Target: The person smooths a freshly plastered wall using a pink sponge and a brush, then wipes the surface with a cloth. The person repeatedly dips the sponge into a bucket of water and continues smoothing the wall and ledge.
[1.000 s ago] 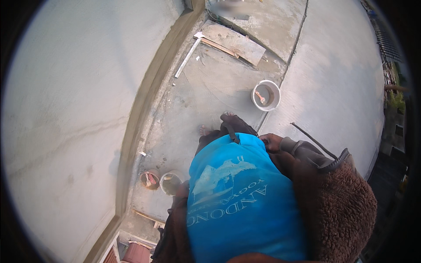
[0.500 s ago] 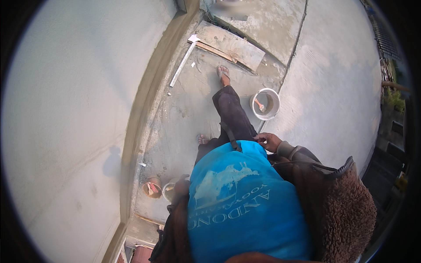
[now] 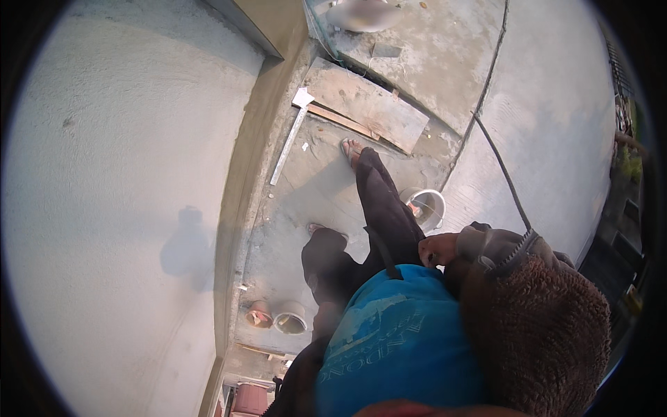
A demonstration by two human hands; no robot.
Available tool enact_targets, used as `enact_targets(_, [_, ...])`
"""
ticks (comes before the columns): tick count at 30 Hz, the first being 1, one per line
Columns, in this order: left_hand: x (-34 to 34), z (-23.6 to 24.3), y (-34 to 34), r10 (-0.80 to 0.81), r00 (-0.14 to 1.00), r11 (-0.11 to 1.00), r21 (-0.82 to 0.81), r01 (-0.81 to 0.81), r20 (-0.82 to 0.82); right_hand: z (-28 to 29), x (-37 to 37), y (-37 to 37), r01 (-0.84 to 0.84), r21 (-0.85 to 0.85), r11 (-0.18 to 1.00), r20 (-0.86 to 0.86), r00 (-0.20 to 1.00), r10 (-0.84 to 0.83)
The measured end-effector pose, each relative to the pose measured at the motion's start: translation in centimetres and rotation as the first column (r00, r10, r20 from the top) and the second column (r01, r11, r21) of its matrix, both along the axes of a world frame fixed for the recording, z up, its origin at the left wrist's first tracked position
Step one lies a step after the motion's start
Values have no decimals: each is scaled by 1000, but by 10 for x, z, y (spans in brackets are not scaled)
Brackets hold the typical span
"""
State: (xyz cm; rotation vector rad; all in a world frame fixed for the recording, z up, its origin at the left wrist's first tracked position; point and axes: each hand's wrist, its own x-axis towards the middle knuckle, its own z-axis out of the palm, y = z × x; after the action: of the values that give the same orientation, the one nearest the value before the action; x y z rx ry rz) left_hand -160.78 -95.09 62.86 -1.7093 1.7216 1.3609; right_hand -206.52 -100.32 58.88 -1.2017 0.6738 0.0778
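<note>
My right hand [image 3: 438, 249] is at my right hip, beside the dark trousers [image 3: 383, 198] and the hem of my blue shirt [image 3: 396, 340]. Its fingers are curled in; whatever they may hold is hidden. Low by my left thigh, my left hand [image 3: 325, 320] is blurred and partly covered by the dark sleeve, so its fingers do not show. Nearest the left hand is a pale bucket [image 3: 290, 324], with a smaller reddish-brown pail [image 3: 258, 322] beside it. A white bucket [image 3: 439, 215] with a brush [image 3: 415, 209] inside stands beyond my right hand.
A plastered wall [image 3: 125, 160] rises on the left. A white T-square-like ruler [image 3: 289, 142] lies along its base. Ahead of my feet are a flat board [image 3: 372, 101] and a wooden strip [image 3: 340, 119]. A concrete slab [image 3: 542, 125] with a raised edge is on the right.
My view has shifted, and my legs have moved in a step along the wall. The right hand's fingers look more curled, and the white bucket is now partly behind my leg.
</note>
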Motion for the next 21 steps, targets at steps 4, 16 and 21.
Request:
enact_targets(4, [-15, 8, -17, -102, 995, 980, -170, 100, -3, -49, 18, -46, -417, 68, 906, -32, 907, 420])
enact_targets(16, [90, -83, -44, 92, 943, 694, 699, 170, -321, -177, 10, -188, 360, 412, 837, -420, 890, -176])
enact_targets(21, [7, -170, -204, -181, 934, 735, 589, 337, -308, -445, -89, -266, 621, -435, 652, -645, 291, -707])
